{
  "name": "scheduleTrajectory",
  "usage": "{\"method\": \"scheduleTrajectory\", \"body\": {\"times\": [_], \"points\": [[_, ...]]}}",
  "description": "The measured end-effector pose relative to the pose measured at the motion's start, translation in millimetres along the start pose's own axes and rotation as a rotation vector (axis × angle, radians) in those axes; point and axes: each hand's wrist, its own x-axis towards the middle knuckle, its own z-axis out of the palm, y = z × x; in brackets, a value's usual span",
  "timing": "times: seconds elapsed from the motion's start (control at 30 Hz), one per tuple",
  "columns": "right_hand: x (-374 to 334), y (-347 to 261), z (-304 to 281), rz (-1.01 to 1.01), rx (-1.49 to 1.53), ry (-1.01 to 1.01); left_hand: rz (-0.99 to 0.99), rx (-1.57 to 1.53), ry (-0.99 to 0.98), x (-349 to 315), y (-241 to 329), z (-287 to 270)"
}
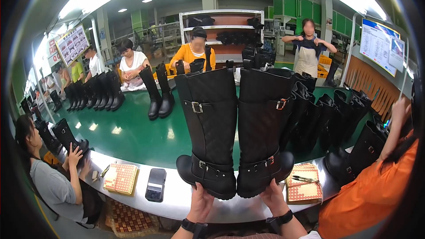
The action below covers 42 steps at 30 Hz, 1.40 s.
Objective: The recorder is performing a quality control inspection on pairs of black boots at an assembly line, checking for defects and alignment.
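Two tall black boots stand upright side by side in front of me, with buckled straps at the shaft and ankle. The left boot [213,128] has its toe turned to the left, and the right boot [260,128] points its toe to the right. My left hand [201,202] grips the left boot low down at the sole, thumb up against it. In the same way, my right hand [273,199] grips the right boot by its sole. Dark bands circle both my wrists. The boots hide part of the fingers.
On the metal edge [177,208] lie a black phone [156,185], a left stack of red-dotted sheets [126,178] and a right one [310,191] with pens. More black boots [330,117] crowd the green table [133,126]. Co-workers sit at left and right; others are across the table.
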Motion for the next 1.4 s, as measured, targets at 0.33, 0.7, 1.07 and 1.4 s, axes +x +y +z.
{"method": "scheduleTrajectory", "body": {"times": [0.33, 0.7, 1.07, 1.4], "points": [[1.5, -0.8, 2.2, 0.087, -0.012, -0.172, -0.166, -0.045, 0.011, -0.2, 2.6, -16.4], [-0.7, 6.9, 20.6, 0.574, -0.1, -0.287, -0.548, -0.432, -0.128, -5.9, -8.8, 6.2], [-6.1, 20.4, 13.4, 0.568, -0.128, -0.22, -0.634, -0.705, -0.142, -10.4, -1.6, -9.1], [-0.1, 13.5, 16.3, -0.039, -1.168, 0.063, -0.222, -0.179, -0.159, -4.7, 10.7, -8.4]]}}
